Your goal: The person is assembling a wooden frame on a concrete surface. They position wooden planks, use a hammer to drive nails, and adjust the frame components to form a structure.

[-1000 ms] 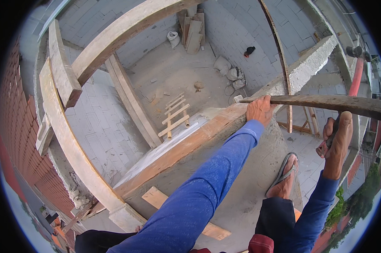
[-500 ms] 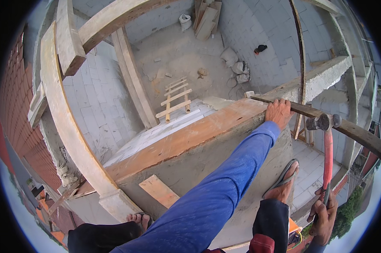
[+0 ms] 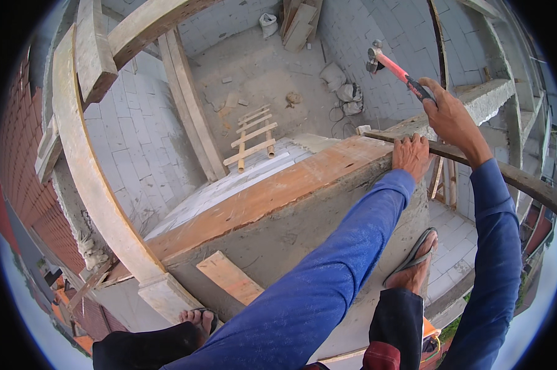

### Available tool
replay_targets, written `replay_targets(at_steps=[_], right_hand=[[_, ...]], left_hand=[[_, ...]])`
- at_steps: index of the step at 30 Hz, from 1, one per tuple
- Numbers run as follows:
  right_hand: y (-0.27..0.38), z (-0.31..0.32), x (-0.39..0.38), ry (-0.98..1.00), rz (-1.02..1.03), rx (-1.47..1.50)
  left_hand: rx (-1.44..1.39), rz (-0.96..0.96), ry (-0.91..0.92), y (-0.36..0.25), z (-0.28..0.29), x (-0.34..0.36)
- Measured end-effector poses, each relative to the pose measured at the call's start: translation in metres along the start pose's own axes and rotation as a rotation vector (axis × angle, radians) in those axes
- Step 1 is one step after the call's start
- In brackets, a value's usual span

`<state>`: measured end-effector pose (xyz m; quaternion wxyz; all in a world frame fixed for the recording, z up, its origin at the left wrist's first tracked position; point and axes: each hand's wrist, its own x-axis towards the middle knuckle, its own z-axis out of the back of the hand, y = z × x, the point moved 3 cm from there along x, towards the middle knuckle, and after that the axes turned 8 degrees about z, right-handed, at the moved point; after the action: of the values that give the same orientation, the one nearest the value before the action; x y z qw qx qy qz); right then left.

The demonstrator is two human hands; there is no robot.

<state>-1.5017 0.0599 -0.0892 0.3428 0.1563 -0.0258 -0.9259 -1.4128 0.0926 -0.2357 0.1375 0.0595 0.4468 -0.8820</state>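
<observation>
My left hand (image 3: 412, 155) is closed over a long dark wooden batten (image 3: 503, 165), at the right end of a brown plank (image 3: 272, 200). My right hand (image 3: 454, 120) is raised beyond it, wrapped around the black grip of a hammer (image 3: 397, 69) with a red shaft. The hammer's metal head points up and left, over the deep room below and apart from the batten. The brown plank runs along the edge of the grey concrete ledge (image 3: 346, 237) under me. A short board (image 3: 230, 277) lies on that ledge.
My sandalled feet stand on the high ledge. Far below, a wooden ladder (image 3: 254, 139) leans up from the floor. Thick timber beams (image 3: 96, 142) cross at the left. A concrete beam (image 3: 485, 102) and a thin upright strip (image 3: 440, 43) stand at the right.
My right hand has swung the hammer from the lower right up and far forward, past the batten. My left hand stays on the batten. The view has shifted slightly.
</observation>
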Motion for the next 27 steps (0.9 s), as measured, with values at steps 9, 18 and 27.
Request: replay_targets(at_steps=[9,18,27], right_hand=[[-0.021,-0.084,0.04,0.409,-0.096,-0.353],[-0.017,-0.093,0.045,0.18,-0.127,-0.222],[-0.039,-0.104,0.061,0.154,-0.156,-0.19]], left_hand=[[0.0,-0.012,0.012,0.006,-0.018,0.005],[0.242,-0.038,0.059,0.009,-0.015,0.003],[0.151,-0.006,-0.036,0.014,-0.023,0.008]])
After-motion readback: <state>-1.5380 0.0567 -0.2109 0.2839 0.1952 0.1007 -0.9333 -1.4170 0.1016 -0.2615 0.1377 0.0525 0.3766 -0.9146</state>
